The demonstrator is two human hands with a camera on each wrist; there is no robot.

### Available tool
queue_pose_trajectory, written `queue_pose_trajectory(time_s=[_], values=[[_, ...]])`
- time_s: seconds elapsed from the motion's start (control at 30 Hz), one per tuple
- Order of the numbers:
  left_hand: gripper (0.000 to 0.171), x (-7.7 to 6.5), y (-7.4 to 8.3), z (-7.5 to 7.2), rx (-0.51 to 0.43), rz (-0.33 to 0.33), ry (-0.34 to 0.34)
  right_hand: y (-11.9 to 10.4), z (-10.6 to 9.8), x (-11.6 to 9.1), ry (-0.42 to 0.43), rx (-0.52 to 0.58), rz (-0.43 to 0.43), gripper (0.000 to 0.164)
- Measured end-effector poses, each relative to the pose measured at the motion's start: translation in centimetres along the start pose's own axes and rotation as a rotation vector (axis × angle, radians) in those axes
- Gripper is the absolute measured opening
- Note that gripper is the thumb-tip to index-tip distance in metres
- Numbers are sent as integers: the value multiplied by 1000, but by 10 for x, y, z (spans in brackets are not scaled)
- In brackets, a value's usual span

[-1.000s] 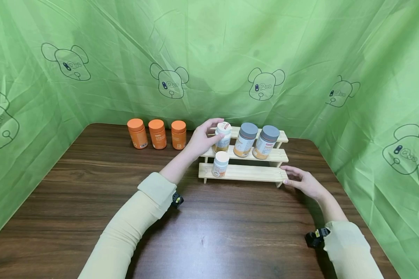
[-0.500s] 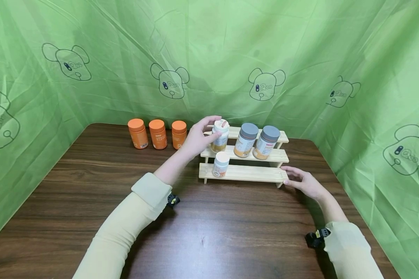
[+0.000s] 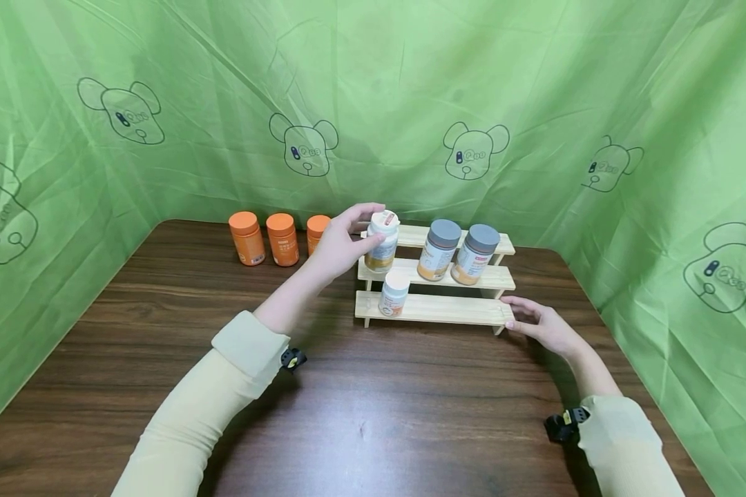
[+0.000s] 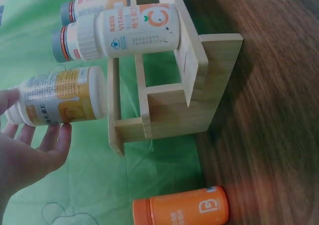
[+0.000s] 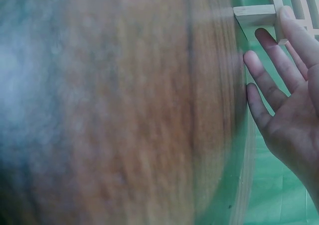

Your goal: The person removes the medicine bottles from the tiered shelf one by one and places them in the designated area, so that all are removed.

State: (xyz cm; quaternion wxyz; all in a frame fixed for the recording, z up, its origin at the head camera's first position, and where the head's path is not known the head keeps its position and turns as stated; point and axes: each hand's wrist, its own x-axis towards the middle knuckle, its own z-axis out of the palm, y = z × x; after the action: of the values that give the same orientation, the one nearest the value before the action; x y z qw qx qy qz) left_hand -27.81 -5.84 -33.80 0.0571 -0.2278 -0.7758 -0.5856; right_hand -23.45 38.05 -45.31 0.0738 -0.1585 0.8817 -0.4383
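Note:
My left hand point(image 3: 340, 241) grips a white pill bottle point(image 3: 382, 250) with a gold label, thumb on the near side and fingers on the far side. The bottle point(image 4: 65, 96) is near the left end of a three-tier wooden rack point(image 3: 447, 307), its base close to a plank in the left wrist view. My right hand point(image 3: 542, 327) holds the right end of the lowest tier between thumb and fingers; its other fingers point(image 5: 261, 75) spread loosely. A smaller white bottle point(image 3: 394, 295) stands at that tier's left end. Two grey-capped bottles point(image 3: 438, 250) stand upright farther right on the middle tier.
Three orange bottles point(image 3: 246, 239) stand in a row at the table's back left, the rightmost partly hidden behind my left hand. A green printed curtain point(image 3: 385, 90) surrounds the back and sides of the dark wooden table point(image 3: 360, 407).
My left hand has moved left with the gold-labelled bottle, away from the grey-capped bottles, and now covers part of the rightmost orange bottle. The right hand and rack have stayed put.

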Motion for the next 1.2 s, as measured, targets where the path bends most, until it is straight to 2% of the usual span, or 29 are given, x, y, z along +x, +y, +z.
queue_pose_trajectory(time_s=[0.33, 0.67, 1.0, 1.2], values=[[45, -14, 6, -14, 1, -26, -19, 0, -1, 0, 0, 5, -16, 54], [45, -27, 3, -26, 22, -35, -17, 1, -1, 2, 0, -4, 1, 55], [45, -42, -2, -41, 76, -48, 1, 0, -1, 1, -1, 1, 1, 55], [45, -51, 1, -50, 48, -70, 21, 0, -1, 1, -4, 15, -6, 55]])
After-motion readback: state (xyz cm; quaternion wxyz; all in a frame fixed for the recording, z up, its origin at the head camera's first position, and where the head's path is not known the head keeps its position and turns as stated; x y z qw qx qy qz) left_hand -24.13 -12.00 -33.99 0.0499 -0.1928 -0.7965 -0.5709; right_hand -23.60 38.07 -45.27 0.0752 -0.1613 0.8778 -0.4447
